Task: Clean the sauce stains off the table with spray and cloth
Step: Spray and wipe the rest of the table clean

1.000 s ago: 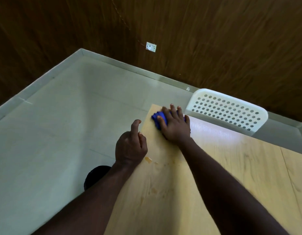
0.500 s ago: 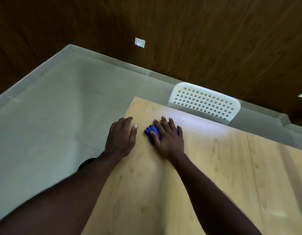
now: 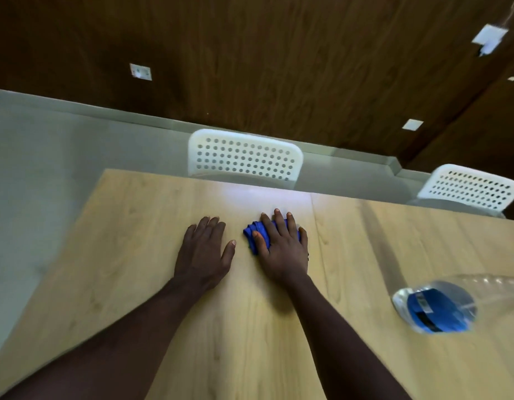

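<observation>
A bunched blue cloth (image 3: pixel 254 233) lies on the light wooden table (image 3: pixel 128 255), toward its far edge. My right hand (image 3: pixel 281 249) presses down on the cloth with fingers spread over it, so most of the cloth is hidden. My left hand (image 3: pixel 203 252) rests flat on the bare wood just left of the cloth, fingers straight. A clear plastic bottle with a blue label (image 3: pixel 434 308) lies at the right, blurred and cut off by the frame edge. I see no distinct sauce stain around the hands.
Two white perforated chairs, one (image 3: pixel 244 157) behind the table's far edge and one (image 3: pixel 469 189) at the far right. Grey floor (image 3: pixel 47 168) lies left of the table's edge. Dark wood-panelled wall (image 3: pixel 278 67) stands behind.
My right hand has slid the cloth rightward along the table, away from the left corner. My left hand went from a loose fist at the table's edge to lying flat on the tabletop. The bottle came into view.
</observation>
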